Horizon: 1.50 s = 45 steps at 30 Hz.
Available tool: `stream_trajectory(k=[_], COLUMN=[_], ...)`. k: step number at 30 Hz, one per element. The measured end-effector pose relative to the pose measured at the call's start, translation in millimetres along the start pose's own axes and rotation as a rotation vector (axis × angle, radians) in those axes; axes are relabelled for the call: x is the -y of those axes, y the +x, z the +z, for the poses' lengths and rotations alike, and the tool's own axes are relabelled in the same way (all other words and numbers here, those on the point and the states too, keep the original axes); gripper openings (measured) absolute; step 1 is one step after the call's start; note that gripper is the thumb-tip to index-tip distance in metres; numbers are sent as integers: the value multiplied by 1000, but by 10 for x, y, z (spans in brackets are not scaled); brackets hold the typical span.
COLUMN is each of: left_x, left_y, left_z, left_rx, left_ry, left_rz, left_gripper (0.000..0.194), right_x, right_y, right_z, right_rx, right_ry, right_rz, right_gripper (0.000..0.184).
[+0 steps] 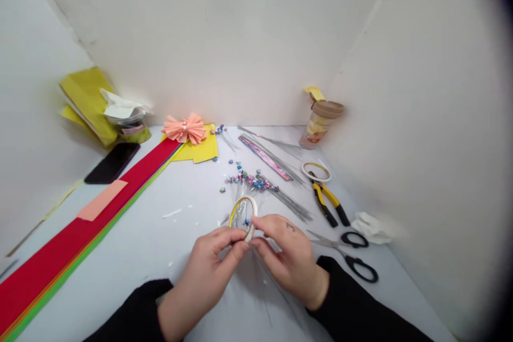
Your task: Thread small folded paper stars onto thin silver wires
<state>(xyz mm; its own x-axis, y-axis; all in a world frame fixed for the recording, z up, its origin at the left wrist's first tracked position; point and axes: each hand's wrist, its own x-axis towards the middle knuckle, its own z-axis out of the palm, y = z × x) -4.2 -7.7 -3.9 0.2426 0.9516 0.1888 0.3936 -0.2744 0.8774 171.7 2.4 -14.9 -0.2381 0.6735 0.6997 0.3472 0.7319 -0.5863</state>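
My left hand (218,256) pinches the lower edge of a roll of white tape (254,208), which stands upright with its yellow inner core showing. At the roll's right side, the thumb and forefinger of my right hand (286,256) come together close to the tape. A small blue folded paper star (247,222) shows by the right fingertips, and thin wires run down below that hand; whether the fingers grip the star's wire or the tape end is hard to see. Just beyond the roll lies a cluster of colourful paper stars (256,181) on thin wires.
Pliers (328,203), scissors (344,251), another tape roll (316,171) and crumpled tissue (372,228) lie right. Wires (290,200) lie mid-table; a lidded cup (320,123) stands behind. Left are layered coloured paper (88,235), a pink paper flower (185,129) and a phone (112,163).
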Motion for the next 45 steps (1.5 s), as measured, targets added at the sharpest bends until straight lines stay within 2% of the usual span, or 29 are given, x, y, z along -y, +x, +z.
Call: stream_trajectory(k=[6, 10, 15, 18, 24, 29, 32, 38, 45], left_x=[-1, -6, 12, 17, 16, 61, 82, 79, 80], left_y=[4, 3, 2, 2, -7, 8, 35, 54, 17], left_z=[8, 10, 4, -2, 2, 5, -12, -39, -2], left_rx=[6, -21, -49, -50, -34, -77, -143, -166, -129], left_ry=[10, 49, 117, 127, 120, 167, 217, 231, 216], left_rz=[9, 39, 73, 74, 85, 180, 177, 162, 222], left_gripper=[15, 14, 14, 15, 15, 14, 13, 12, 12], right_x=[-1, 7, -10, -30, -2, 48, 52, -3, 2], right_y=[24, 14, -1, -1, 10, 30, 16, -22, 9], right_z=[-22, -22, -20, -20, -22, -14, -20, -62, -15], right_rx=[-111, -77, -82, -83, -102, -71, -49, -116, -101], right_ry=[-153, -189, -108, -168, -245, -248, -229, -167, -251], right_rz=[-95, -97, -85, -86, -155, -119, -124, -79, -15], right_gripper=[27, 21, 27, 34, 23, 15, 16, 42, 24])
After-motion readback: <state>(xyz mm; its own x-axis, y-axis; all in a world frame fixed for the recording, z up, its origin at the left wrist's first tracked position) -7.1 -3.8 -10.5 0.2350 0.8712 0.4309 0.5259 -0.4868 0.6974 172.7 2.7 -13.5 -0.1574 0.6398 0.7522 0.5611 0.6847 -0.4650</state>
